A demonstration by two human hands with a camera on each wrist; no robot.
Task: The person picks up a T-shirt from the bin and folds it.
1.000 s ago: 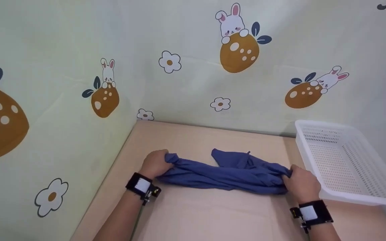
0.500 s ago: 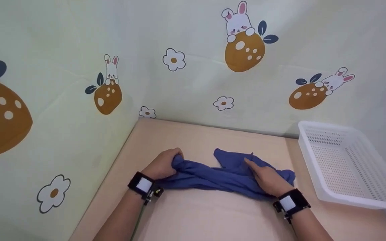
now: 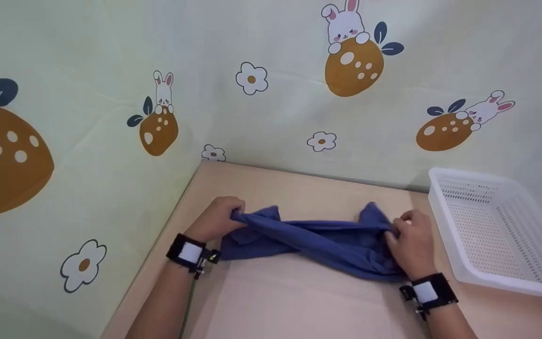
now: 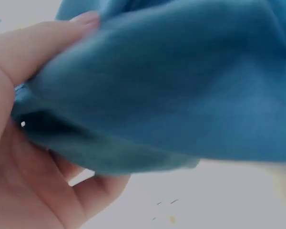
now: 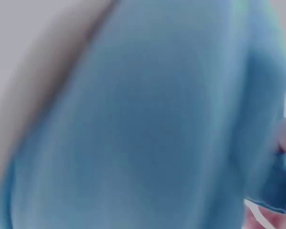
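Observation:
A crumpled blue cloth garment [image 3: 313, 240] stretches between both hands above the tabletop; its exact kind cannot be told. At its left end my left hand [image 3: 217, 219] grips the fabric. In the left wrist view, the thumb of that hand [image 4: 24, 157] lies over a blue fold [image 4: 181, 86], with the fingers behind and below it. My right hand [image 3: 412, 242] pinches the right end, fingers curled. Blurred blue fabric [image 5: 143, 119] fills most of the right wrist view, and only a bit of the hand shows at the right edge.
A white perforated plastic basket [image 3: 468, 263] stands to the right, close beside my right hand. Beneath the garment is a light wooden-toned tabletop [image 3: 261, 301]. Pale walls [image 3: 271, 113] printed with rabbits and flowers rise at the back and left.
My right hand let go of the right end, reached inward over the garment, then took hold and drew back right. The left hand shifted its grip, and the fabric is now pulled into a diagonal fold.

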